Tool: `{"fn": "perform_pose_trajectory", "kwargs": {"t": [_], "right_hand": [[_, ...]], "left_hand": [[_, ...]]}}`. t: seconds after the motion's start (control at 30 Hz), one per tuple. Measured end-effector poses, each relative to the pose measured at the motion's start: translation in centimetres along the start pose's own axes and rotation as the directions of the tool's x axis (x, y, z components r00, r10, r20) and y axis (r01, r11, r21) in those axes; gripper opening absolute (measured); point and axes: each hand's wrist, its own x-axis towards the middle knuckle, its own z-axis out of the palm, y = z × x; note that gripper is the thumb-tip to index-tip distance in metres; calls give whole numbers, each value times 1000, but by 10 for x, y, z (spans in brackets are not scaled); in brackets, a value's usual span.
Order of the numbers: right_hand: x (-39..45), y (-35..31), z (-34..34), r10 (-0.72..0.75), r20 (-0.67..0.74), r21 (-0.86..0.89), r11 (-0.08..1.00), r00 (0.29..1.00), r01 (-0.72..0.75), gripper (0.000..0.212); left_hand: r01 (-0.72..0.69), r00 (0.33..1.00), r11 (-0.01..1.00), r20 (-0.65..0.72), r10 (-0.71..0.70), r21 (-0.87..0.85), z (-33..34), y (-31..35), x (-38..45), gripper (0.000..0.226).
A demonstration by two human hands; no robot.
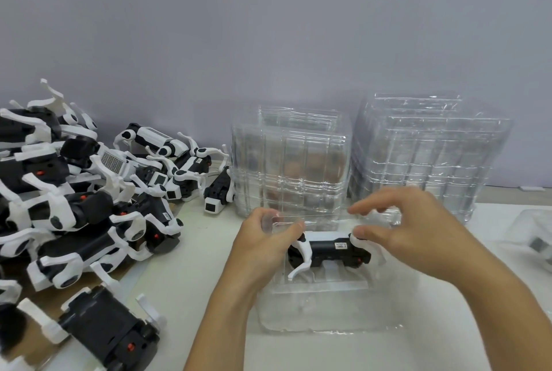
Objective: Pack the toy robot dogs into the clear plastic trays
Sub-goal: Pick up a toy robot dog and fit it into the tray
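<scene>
On tabletop, far L: pile of toy dogs, black bodies w/ white legs. Centre: one toy dog, black w/ white legs & small label, lying in clear tray. L hand grip pinches tray's far edge; R hand fingers loosely curled, thumb touching dog's white leg. Behind: tray stacks.

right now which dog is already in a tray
The dog between the two hands, lying in the open tray in front of the person. The other dogs sit loose in the pile at left.
</scene>
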Motion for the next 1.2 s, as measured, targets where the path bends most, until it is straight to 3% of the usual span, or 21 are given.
{"fn": "perform_pose_trajectory", "kwargs": {"t": [0.27, 0.57, 0.73, 0.87, 1.03, 1.2], "right_hand": [[-5, 12, -6, 143, 145, 7, 989, 979, -145, 23], [0, 14, 7, 187, 23, 38, 981, 982, -188, 23], [1, 15, 8, 201, 30, 34, 979, 979, -202, 19], [-1, 11, 2, 142, 65, -20, 990, 988, -141, 18], [1, -7, 12, -56, 7, -9, 998, 998, 56, 21], [1, -31, 42, -152, 136, 28, 988, 979, 150, 42]], "left_hand": [[1, 1000, 1000, -15, -1, -21, 0, -1, 1, 38], [-12, 1000, 1000, -6, 12, -7, -2, -5, 4, 40], [-8, 1000, 1000, -23, 8, -27, 1, -4, 4, 37], [-7, 999, 999, -42, 6, -36, 2, -3, 3, 35], [-19, 999, 999, -32, 18, -48, 3, -2, 2, 30], [-27, 998, 998, -62, 23, -60, 5, 0, 2, 6]]}}
